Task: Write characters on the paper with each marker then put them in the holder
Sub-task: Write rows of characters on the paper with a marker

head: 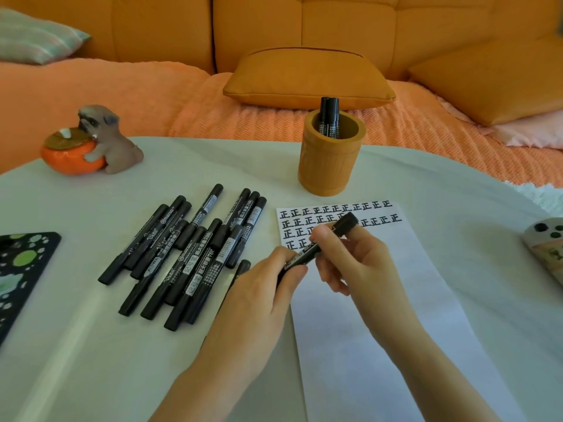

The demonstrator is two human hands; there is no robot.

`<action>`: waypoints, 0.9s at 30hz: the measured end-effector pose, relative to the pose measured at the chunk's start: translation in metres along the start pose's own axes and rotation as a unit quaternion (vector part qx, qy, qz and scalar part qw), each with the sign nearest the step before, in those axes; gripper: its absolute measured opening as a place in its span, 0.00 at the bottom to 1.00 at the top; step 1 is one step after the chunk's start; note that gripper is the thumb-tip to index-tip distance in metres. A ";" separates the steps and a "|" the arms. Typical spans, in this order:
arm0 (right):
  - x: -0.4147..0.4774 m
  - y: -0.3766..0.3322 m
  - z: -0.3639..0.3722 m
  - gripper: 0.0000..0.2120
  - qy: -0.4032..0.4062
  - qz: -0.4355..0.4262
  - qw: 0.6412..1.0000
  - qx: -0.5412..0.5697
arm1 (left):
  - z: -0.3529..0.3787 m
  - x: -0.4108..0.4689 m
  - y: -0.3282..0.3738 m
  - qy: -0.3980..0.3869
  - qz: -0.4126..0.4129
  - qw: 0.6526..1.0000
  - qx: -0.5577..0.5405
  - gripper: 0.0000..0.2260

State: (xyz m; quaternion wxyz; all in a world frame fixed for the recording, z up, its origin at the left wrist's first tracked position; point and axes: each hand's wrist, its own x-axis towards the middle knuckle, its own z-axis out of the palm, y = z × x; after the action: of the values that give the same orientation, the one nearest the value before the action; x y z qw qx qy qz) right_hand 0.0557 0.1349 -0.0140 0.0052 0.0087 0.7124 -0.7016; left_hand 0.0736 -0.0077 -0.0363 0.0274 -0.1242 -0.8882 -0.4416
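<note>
1. Head view: a person's left hand (268, 287) and right hand (350, 263) both pinch one black felt-tip marker (306, 256). It is held slantwise just above the white sheet of paper (380, 300) on the white-covered table (91, 360).
2. The left fingers curl round the marker's lower end and the right fingers round its barrel. This two-handed grip suggests a cap coming off or going on, but which cannot be told.
3. Rows of bold black characters (335, 208) fill the sheet's top, and the rest is bare.
4. The orange-brown cylindrical holder (330, 159) stands just beyond the paper, probably for easy reach, with two black markers (329, 117) upright inside.
5. A loose heap of black markers (195, 251) lies left of the paper, apparently awaiting its turn.
</note>
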 end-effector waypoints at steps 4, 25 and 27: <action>-0.001 0.003 0.000 0.12 -0.007 0.003 1.000 0.009 | 0.000 0.000 0.004 -0.029 0.000 1.000 -0.007 0.07; -0.001 0.004 -0.004 0.11 -0.007 -0.001 0.999 0.037 | 0.000 -0.002 0.007 -0.045 -0.047 0.994 -0.093 0.11; 0.000 0.005 -0.003 0.13 -0.015 0.017 0.999 0.045 | 0.002 -0.002 0.006 -0.043 -0.044 0.994 -0.090 0.11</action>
State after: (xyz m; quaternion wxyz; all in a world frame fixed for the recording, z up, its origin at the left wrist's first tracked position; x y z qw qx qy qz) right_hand 0.0563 0.1379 -0.0188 0.0275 0.0104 0.6794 -0.7331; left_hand 0.0769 -0.0029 -0.0326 -0.0416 -0.1053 -0.8496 -0.5152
